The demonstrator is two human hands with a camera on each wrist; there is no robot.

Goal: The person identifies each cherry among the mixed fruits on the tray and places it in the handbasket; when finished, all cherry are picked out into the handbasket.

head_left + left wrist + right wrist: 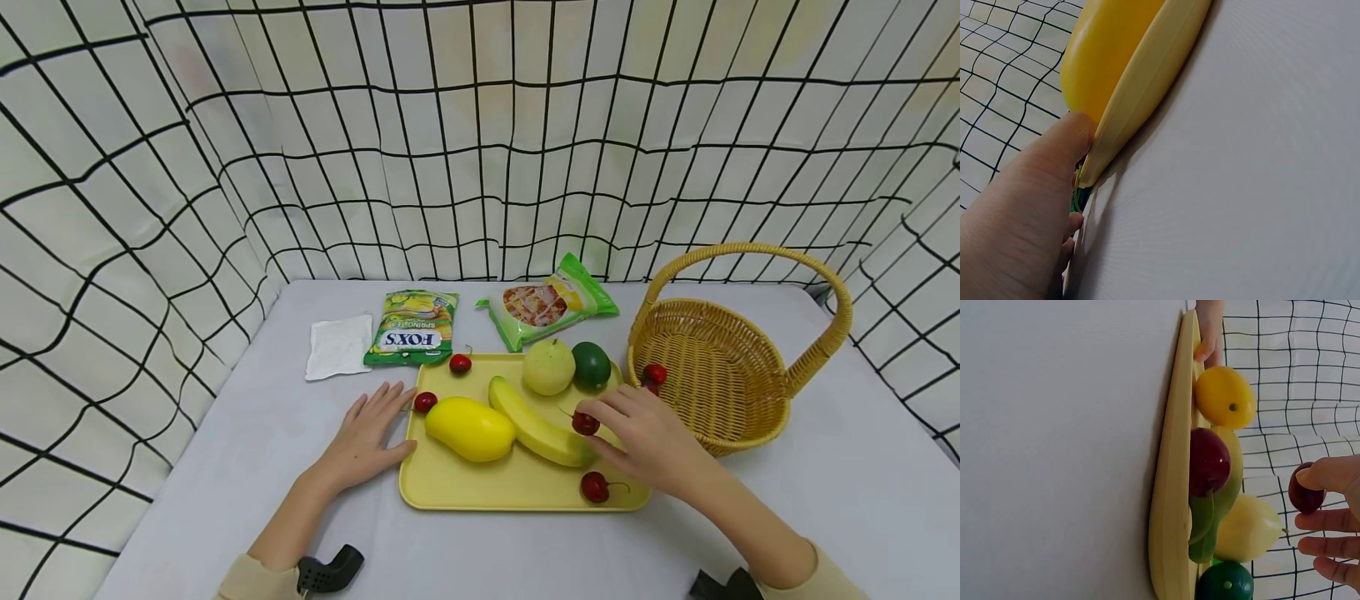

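Above the right part of the yellow tray (525,492), my right hand (648,433) pinches a dark red cherry (585,423) between thumb and fingers; the right wrist view shows this cherry (1307,489) raised off the tray. My left hand (367,437) lies with fingers spread at the tray's left edge, its thumb touching the rim. On the tray are a yellow mango (471,429), a banana (540,429), a pale green round fruit (549,367), a dark green fruit (592,365) and a cherry (595,487) at the front right. Two more cherries lie along the left and back edges, one of them this cherry (425,402).
A wicker basket (712,375) with a tall handle stands right of the tray, with red cherries (654,375) inside at its left. Behind the tray lie a green FOX'S candy bag (414,327), another green snack bag (551,304) and a white packet (339,347). Black netting surrounds the table.
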